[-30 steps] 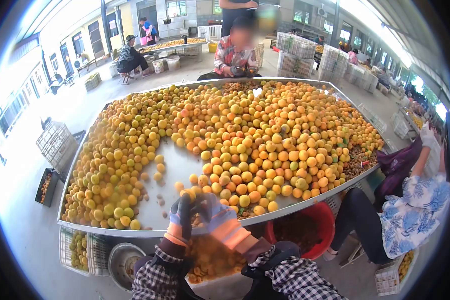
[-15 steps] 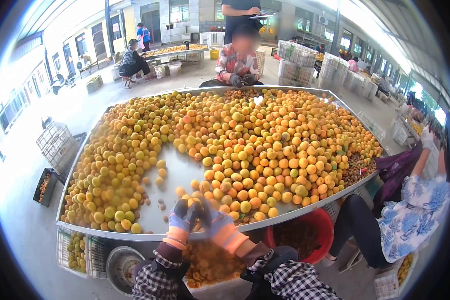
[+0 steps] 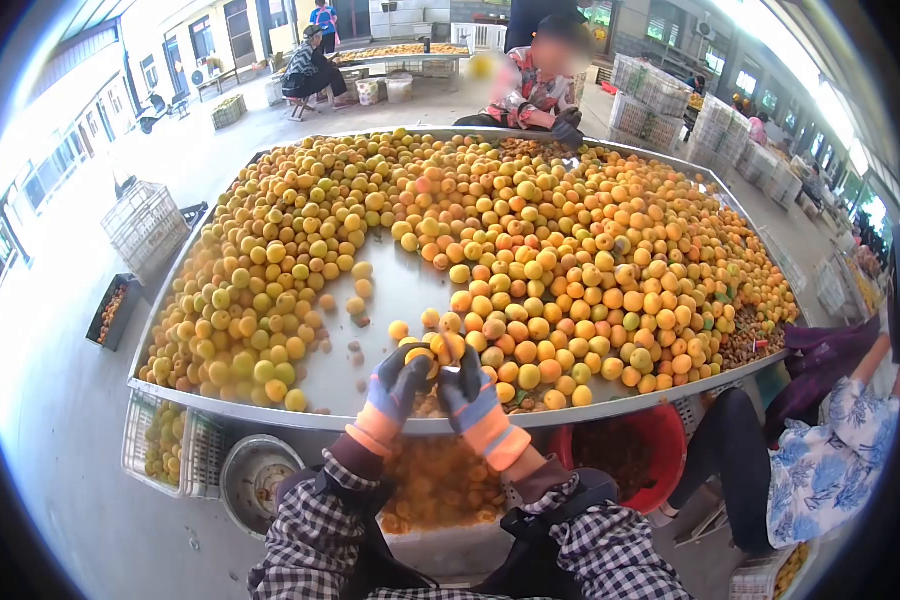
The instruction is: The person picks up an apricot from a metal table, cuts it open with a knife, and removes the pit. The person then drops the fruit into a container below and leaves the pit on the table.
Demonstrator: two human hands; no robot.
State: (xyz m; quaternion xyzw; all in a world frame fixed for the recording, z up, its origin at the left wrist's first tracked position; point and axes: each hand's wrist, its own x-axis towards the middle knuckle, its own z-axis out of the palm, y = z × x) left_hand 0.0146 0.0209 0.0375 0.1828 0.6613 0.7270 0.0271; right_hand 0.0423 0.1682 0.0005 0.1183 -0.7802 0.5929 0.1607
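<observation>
My left hand (image 3: 398, 388), in a dark-palmed glove with an orange cuff, is closed around a yellow-orange apricot (image 3: 418, 356) at the table's near edge. Close beside it on the right, my right hand (image 3: 470, 395) wears a matching glove, its fingers bent together around a small object with a pale glint, too small to name. A few loose apricots (image 3: 450, 322) lie just beyond my fingertips. The metal table (image 3: 405, 275) carries a large heap of apricots. Below my hands is a container of opened apricot pieces (image 3: 440, 480).
A red basin (image 3: 660, 450) and a metal basin (image 3: 260, 480) stand below the table's near edge. White crates (image 3: 142, 225) are on the floor at the left. One person (image 3: 830, 450) sits at the right; another person (image 3: 535, 85) works at the far side.
The view has shifted, so the table appears higher and further right. My hands have moved apart slightly, and the apricot in my left hand now shows. The far person leans to the right.
</observation>
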